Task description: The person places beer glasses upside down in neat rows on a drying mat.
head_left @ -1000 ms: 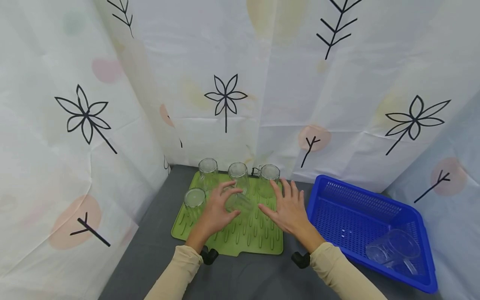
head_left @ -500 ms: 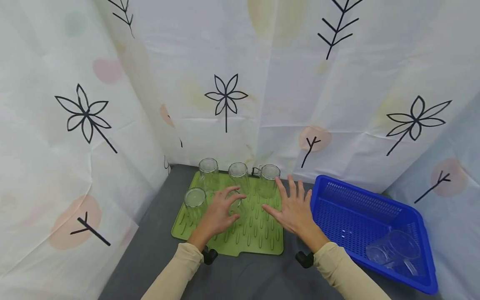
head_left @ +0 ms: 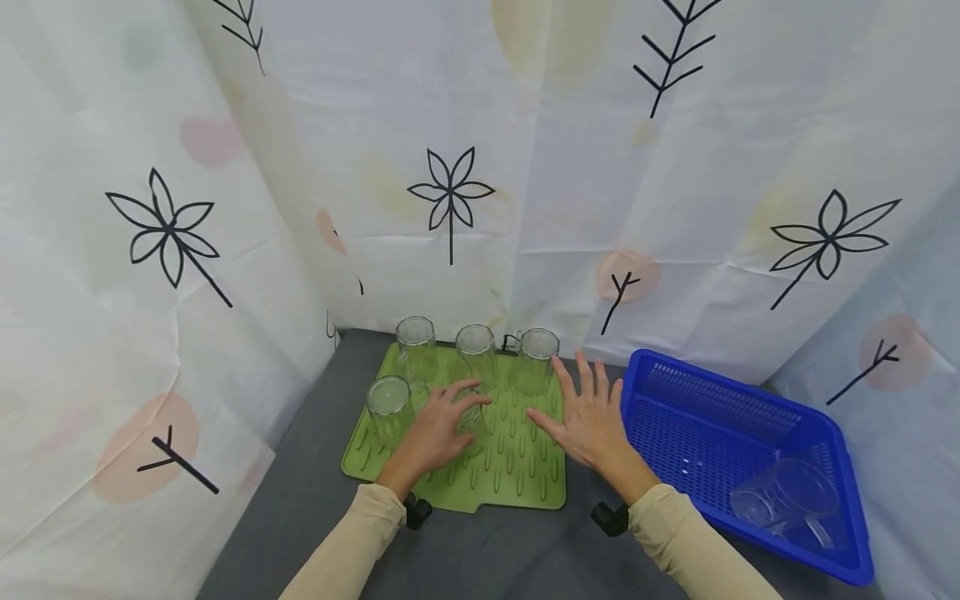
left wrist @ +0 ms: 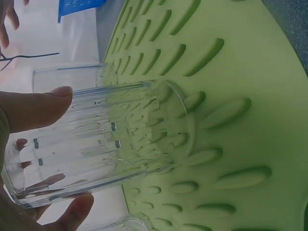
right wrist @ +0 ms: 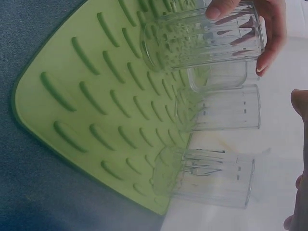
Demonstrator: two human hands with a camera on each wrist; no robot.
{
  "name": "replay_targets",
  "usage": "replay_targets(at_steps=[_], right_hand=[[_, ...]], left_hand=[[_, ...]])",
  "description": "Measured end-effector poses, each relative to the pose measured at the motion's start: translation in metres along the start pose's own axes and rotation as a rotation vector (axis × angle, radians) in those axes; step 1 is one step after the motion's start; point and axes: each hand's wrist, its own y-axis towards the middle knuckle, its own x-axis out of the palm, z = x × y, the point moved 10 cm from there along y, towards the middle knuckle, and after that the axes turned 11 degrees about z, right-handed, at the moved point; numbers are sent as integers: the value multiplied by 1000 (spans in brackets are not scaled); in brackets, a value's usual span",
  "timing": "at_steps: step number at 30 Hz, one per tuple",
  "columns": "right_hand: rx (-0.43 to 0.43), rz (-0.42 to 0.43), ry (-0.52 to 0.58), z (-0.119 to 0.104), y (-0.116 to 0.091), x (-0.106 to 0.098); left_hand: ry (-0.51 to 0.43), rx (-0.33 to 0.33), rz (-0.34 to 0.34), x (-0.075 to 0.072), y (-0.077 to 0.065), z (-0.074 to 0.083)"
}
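My left hand [head_left: 435, 429] holds a clear glass mug [left wrist: 96, 139], thumb on one side and fingers on the other. The mug stands upside down, its rim against the green drying mat [head_left: 517, 467]. In the head view the hand covers much of it. My right hand [head_left: 588, 421] hovers over the mat's right edge with fingers spread, holding nothing. Behind it stands an upturned mug [head_left: 537, 367] with a handle at its left. Two more upturned glasses, a middle one [head_left: 477, 350] and a left one [head_left: 416, 346], share the back row. Another upturned glass [head_left: 390, 408] is left of my left hand.
A blue perforated basket [head_left: 705, 367] stands on the grey table [head_left: 510, 550] right of the mat. One clear glass mug [head_left: 787, 496] lies on its side in the basket's near right corner. Patterned white cloth [head_left: 555, 208] hangs behind and at both sides.
The mug in my left hand has gone from tilted to upright, rim down on the mat. My right hand has drawn away to the right, its fingers spreading.
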Motion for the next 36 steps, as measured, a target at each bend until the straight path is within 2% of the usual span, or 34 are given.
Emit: replay_targets(at_steps=[11,22,29,36], right_hand=[[-6,12,1,2,-2,1],[-10,11,-13,11,-4,0],[22,-20,-15,23,-6,2],[44,-29,2,34,-9,0]], left_hand=[[-27,-58,-78,11,5,-10],[-1,-78,-93,7,5,-9],[24,-65,-21,-2,4,-10],[21,-44,90,-24,1,-7]])
